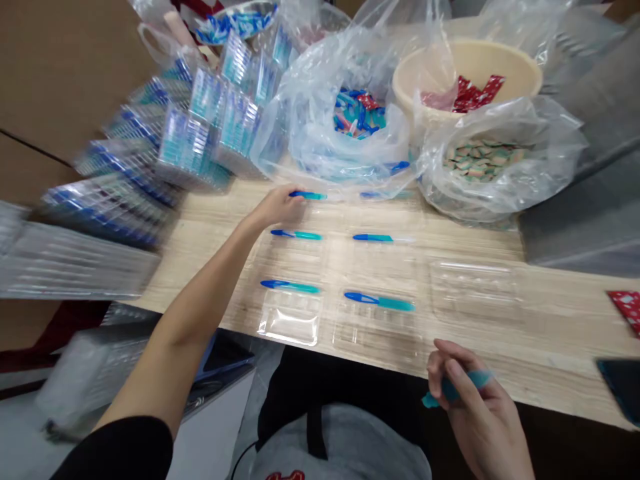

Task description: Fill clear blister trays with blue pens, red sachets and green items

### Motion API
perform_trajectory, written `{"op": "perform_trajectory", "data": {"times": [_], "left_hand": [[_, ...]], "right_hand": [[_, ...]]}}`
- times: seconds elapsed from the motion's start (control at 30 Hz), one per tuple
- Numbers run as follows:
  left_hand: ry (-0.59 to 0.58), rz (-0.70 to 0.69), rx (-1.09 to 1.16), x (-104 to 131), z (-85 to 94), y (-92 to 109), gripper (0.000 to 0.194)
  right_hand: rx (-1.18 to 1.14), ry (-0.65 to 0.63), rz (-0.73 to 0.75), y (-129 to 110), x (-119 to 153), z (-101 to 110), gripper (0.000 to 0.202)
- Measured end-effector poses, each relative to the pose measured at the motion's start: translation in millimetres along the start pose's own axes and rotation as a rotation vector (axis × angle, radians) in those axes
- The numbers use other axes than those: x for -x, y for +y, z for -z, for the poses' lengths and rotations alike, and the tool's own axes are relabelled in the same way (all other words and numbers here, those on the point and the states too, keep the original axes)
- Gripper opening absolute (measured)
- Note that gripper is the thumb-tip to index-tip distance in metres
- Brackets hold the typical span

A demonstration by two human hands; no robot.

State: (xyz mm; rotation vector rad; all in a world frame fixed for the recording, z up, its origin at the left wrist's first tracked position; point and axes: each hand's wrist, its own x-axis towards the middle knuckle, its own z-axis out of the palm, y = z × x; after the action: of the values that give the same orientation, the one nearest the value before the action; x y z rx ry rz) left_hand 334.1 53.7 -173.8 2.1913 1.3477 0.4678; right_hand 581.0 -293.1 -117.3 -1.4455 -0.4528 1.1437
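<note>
My left hand (284,205) reaches to the far tray row, its fingers closed on the blue end of a slim blue-and-teal stick (314,196). Nearer me, similar sticks lie across clear plastic trays: one stick (300,235) and another (293,287) on the left, a stick (373,238) and a looped-handle stick (380,301) on the right. A further stick (373,195) at the back is partly under plastic. My right hand (473,400), by the table's front edge, is curled around teal pieces (457,390); their exact kind is blurred.
An unfilled clear tray (475,287) lies at right. Behind stand a plastic bag (320,140) of blue-and-teal pieces, a bag (545,173) of small flat pieces and a cream basin (530,77) with red packets. Stacked packed trays (195,140) crowd the left; a dark phone-like object (620,390) is at right.
</note>
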Motion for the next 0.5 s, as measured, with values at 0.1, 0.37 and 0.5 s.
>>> {"op": "perform_trajectory", "data": {"times": [0.1, 0.37, 0.5], "left_hand": [[0.084, -0.064, -0.029, -32.4, -9.3, -16.0, 0.034], [0.053, -0.22, -0.205, -41.2, -18.5, -33.6, 0.035], [0.059, -0.183, -0.283, -31.7, -18.7, -28.0, 0.033]], "right_hand": [[0.032, 0.026, -0.032, -0.2, -9.3, -3.5, 0.022], [0.063, 0.011, -0.094, -2.8, -30.5, -14.6, 0.022], [0.056, -0.029, -0.118, -4.6, -36.9, -22.1, 0.021]]}}
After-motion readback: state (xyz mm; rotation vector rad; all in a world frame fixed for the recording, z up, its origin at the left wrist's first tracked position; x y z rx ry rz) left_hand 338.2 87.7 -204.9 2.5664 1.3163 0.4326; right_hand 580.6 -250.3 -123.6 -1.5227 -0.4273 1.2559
